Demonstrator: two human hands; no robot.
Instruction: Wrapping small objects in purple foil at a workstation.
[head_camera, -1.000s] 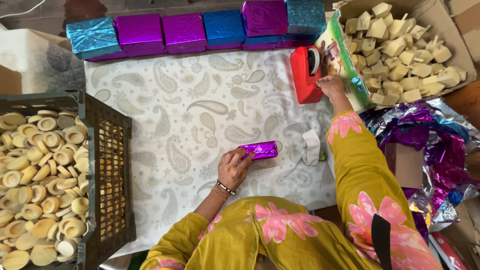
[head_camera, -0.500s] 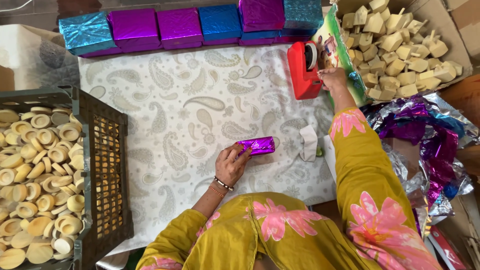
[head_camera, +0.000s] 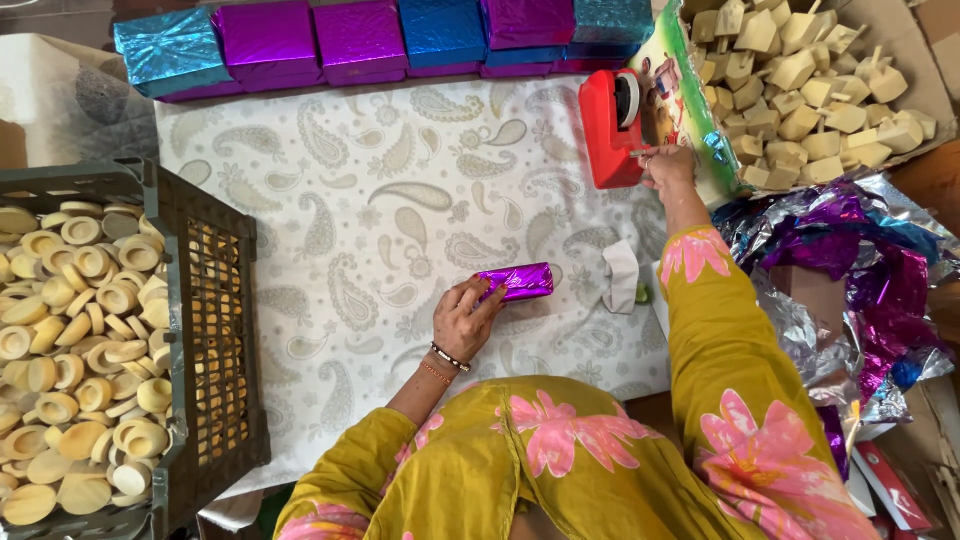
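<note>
Inventory as I read it from the head view, all places taken from the paisley cloth (head_camera: 330, 230).

1. Dark plastic crate (head_camera: 215, 330), at the cloth's left edge, full of pale round wooden pieces (head_camera: 75, 350).
2. Row of foil-wrapped boxes (head_camera: 360, 40), blue and purple, along the cloth's far edge.
3. Left hand (head_camera: 465, 320), on the cloth near its lower middle; fingers closed on one end of the purple foil-wrapped packet (head_camera: 515, 282), pressing it flat to the cloth.
4. White cloth scrap (head_camera: 621, 277), just right of the packet.
5. Red tape dispenser (head_camera: 610, 125), at the cloth's upper right corner.
6. Right hand (head_camera: 668, 165), touching the dispenser's lower right side; fingertips pinched together there, whether on tape I cannot tell.
7. Cardboard box of pale wooden tops (head_camera: 810, 80), beyond the cloth's right edge.
8. Loose crumpled foil (head_camera: 850, 250), purple and silver, below that box.
</note>
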